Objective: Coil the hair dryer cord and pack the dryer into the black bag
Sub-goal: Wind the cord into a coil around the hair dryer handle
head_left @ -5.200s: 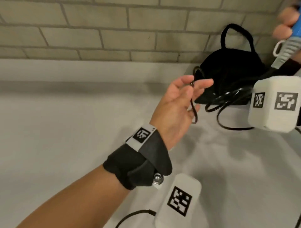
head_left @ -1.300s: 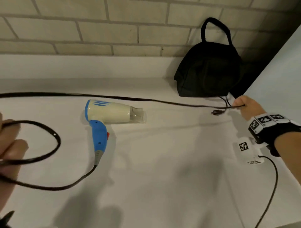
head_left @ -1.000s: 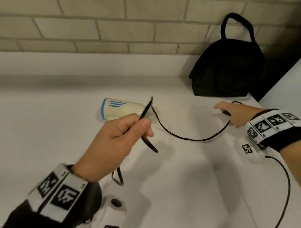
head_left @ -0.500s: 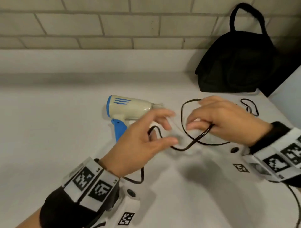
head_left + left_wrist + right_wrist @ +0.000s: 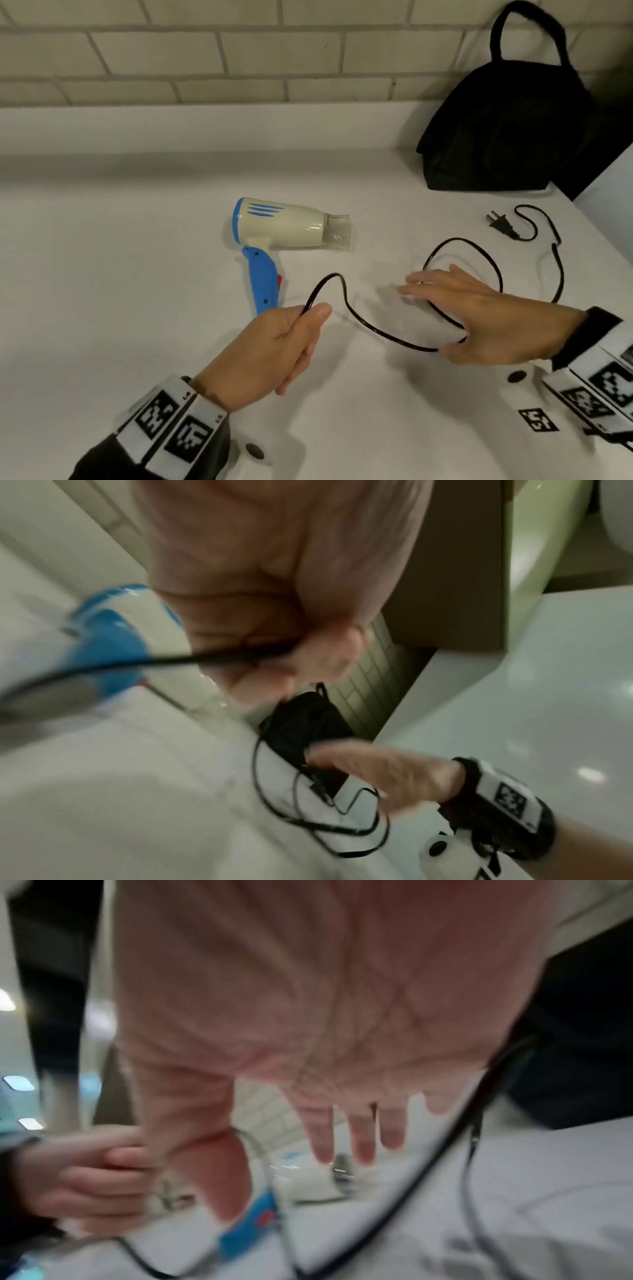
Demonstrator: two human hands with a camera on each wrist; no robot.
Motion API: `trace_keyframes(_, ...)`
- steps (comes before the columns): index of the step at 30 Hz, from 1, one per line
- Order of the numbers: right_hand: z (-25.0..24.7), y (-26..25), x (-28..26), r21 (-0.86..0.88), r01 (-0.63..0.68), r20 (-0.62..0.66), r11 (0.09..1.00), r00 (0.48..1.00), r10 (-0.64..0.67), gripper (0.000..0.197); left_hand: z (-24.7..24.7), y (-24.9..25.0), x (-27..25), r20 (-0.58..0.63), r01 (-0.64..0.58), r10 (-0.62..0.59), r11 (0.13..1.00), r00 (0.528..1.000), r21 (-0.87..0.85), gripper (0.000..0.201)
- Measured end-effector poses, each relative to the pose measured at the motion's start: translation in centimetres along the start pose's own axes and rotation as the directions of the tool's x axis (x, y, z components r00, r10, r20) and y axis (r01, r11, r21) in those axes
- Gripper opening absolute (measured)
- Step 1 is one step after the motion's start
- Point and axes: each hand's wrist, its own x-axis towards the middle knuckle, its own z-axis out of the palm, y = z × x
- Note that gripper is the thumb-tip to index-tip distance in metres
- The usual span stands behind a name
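Observation:
The cream and blue hair dryer (image 5: 291, 229) lies on its side mid-counter, nozzle to the right. Its black cord (image 5: 383, 337) runs from my left hand (image 5: 277, 346), which grips it just in front of the blue handle (image 5: 262, 284). From there the cord arches up, sags, and loops round my right hand (image 5: 479, 308). That hand hovers flat with straight fingers, the loop (image 5: 462, 241) lying round it. The plug (image 5: 500, 224) rests on the counter farther right. The black bag (image 5: 507, 130) stands at the back right against the wall. Both wrist views are blurred.
A white counter (image 5: 102, 274) runs under a brick wall (image 5: 239, 51) with a low white backsplash. A white side panel (image 5: 613, 198) closes the right end beside the bag.
My hands have drawn apart. The left hand has closed round the cord and pulled back toward me. The right hand has straightened its fingers, with the loop now round it.

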Motion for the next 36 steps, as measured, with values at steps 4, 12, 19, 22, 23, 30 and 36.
trace_keyframes(4,0.3,-5.3,2.0,0.157,0.294,-0.388,0.943,0.896,-0.215,0.078,1.5,1.9,1.4,0.043,-0.237,0.240,0.968,0.970,-0.079,0.037)
trace_keyframes(12,3.4,-5.0,6.4,0.494,0.174,-0.311,0.852,0.950,-0.014,0.053,0.6,1.0,1.9,0.063,-0.078,0.128,0.853,0.990,-0.516,0.017)
trace_keyframes(19,3.4,-7.0,6.1,0.172,0.189,-0.368,0.967,0.923,-0.114,0.030,0.4,2.6,2.5,-0.219,-0.327,0.247,0.790,0.944,-0.519,0.028)
trace_keyframes(22,3.4,-6.9,5.7,-0.059,0.166,-0.419,0.984,0.891,-0.175,0.032,0.1,1.3,3.1,-0.336,-0.352,0.254,0.896,0.907,-0.271,0.026)
trace_keyframes(23,3.3,-6.9,5.6,-0.054,0.157,-0.423,0.986,0.891,-0.165,0.029,0.4,0.6,3.1,-0.331,-0.334,0.257,0.920,0.908,-0.203,0.026)
trace_keyframes(30,2.4,-5.3,5.7,0.200,0.097,-0.555,0.975,0.832,0.031,0.052,1.1,-4.0,1.2,0.017,-0.317,0.317,0.947,0.948,0.048,0.024)
trace_keyframes(36,0.8,-4.7,5.5,0.125,0.033,-0.598,0.992,0.800,0.049,0.061,0.4,-4.2,0.6,-0.008,-0.372,0.374,0.924,0.927,0.087,0.027)
